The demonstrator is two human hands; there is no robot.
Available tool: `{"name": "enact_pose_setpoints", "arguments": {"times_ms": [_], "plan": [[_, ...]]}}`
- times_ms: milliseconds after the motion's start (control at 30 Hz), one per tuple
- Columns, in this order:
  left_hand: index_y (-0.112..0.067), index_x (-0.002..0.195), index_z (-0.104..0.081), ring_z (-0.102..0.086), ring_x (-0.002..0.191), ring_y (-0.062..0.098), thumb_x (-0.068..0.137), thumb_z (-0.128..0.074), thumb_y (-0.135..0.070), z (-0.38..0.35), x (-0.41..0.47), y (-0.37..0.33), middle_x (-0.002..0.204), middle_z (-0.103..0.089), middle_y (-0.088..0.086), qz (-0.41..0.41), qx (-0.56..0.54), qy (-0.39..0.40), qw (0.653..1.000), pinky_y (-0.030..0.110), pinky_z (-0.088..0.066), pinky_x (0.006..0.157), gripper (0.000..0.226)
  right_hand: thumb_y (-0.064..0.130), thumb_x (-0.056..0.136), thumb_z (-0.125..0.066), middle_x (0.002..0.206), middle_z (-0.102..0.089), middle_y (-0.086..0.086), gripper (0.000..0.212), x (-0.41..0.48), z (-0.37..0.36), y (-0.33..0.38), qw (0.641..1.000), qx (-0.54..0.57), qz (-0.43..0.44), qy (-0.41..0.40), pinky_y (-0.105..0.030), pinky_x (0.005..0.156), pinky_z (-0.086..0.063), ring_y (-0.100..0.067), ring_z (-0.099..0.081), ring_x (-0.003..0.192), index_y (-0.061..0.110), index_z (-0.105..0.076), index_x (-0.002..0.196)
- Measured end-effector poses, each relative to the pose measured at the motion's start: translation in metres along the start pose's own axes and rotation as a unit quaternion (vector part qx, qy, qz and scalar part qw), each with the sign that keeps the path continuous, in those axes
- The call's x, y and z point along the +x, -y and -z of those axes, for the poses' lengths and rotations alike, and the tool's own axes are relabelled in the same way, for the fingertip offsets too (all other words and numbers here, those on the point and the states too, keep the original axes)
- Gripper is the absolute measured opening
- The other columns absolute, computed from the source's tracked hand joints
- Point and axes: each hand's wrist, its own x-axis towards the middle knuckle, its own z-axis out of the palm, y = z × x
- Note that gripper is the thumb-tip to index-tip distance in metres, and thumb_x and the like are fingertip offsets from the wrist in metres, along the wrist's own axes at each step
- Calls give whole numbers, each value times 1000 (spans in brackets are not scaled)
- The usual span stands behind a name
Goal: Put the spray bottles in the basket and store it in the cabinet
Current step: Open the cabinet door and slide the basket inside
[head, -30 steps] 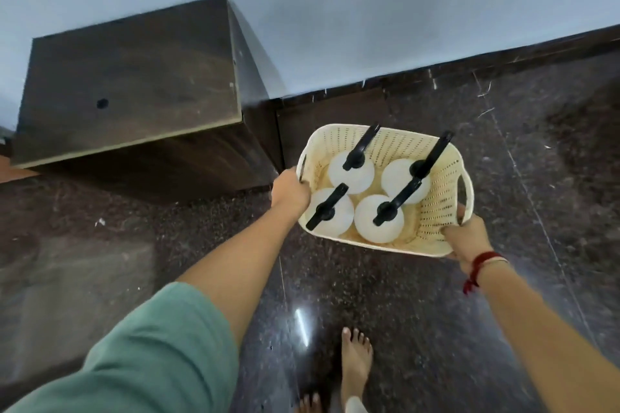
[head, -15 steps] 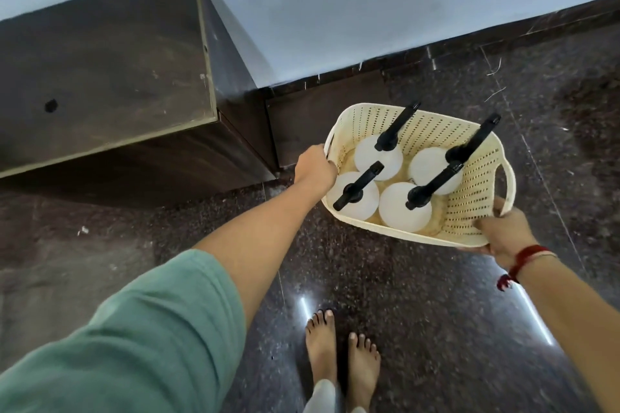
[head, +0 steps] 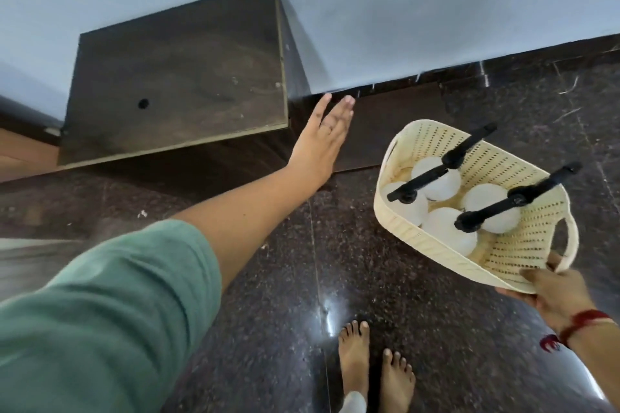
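Observation:
A cream perforated basket hangs tilted above the floor at the right. Inside it stand several white spray bottles with black trigger heads. My right hand grips the basket at its near right corner, just below the handle. My left hand is off the basket, flat with fingers extended, stretched out beside the right front corner of the dark wooden cabinet. The cabinet's front is in shadow and I cannot see a door or its inside.
The cabinet stands against a pale blue wall with a dark skirting. The floor is dark polished granite. My bare feet stand below the basket.
My left hand let go of the basket's left rim and reached out to the cabinet's corner. The basket now hangs from my right hand alone and has tilted and shifted right.

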Motion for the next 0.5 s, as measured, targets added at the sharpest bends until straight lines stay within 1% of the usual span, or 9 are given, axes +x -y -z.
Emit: {"name": "enact_pose_setpoints", "arguments": {"times_ms": [67,100,167,267,300,367,433,500], "plan": [[-3,151,-3,14,146,35,95,-35,-48,-16,-8,2,159,7,19,26,35,73,996,59,10,113,78,-16,91,-37,121,-52,-19,47,4,-2,-8,1000,4,-13,-13,-32,36,-53,-33,-62,83,2,-44,133],[-4,151,-4,15,146,36,95,-36,-47,-20,-12,1,159,8,20,38,38,92,994,61,11,112,77,-17,90,-36,121,-52,-19,49,6,-3,-12,1000,4,-20,-14,-33,36,-53,-35,-59,87,3,-43,135],[-4,151,-5,14,146,38,96,-34,-46,-29,-19,-3,159,6,20,52,31,124,990,63,11,110,75,-17,89,-36,118,-53,-18,50,7,-4,-20,1000,2,-28,-11,-34,37,-54,-31,-59,82,4,-43,134],[-3,151,-9,3,146,39,95,-34,-49,-31,-26,-3,158,-7,20,54,25,156,986,66,7,110,76,-19,88,-36,109,-58,-16,47,6,-8,-28,1000,5,-29,1,-34,38,-54,-30,-58,82,7,-48,126],[-4,150,-12,-1,146,40,95,-34,-48,-30,-27,-1,158,-11,20,52,25,159,986,66,5,111,74,-19,88,-36,108,-58,-16,48,5,-9,-30,1000,4,-29,7,-34,38,-54,-29,-58,82,7,-48,126],[-4,150,-18,-10,145,39,97,-32,-44,-25,-29,0,155,-19,21,50,33,156,986,65,1,113,68,-19,88,-36,109,-58,-17,50,2,-12,-33,1000,-1,-28,7,-36,40,-55,-28,-58,80,5,-45,132],[-3,147,-25,-23,141,38,97,-32,-41,-17,-29,1,149,-30,22,44,41,155,986,64,2,114,64,-17,90,-36,115,-54,-18,53,0,-13,-33,1000,-5,-30,1,-36,39,-55,-27,-58,78,5,-41,137],[-5,139,-38,-39,130,34,96,-37,-37,-4,-28,-4,131,-49,17,42,16,160,986,62,5,113,54,-16,91,-36,119,-52,-18,52,-2,-13,-31,999,-15,-32,-2,-36,38,-54,-27,-57,78,6,-40,138]]}}
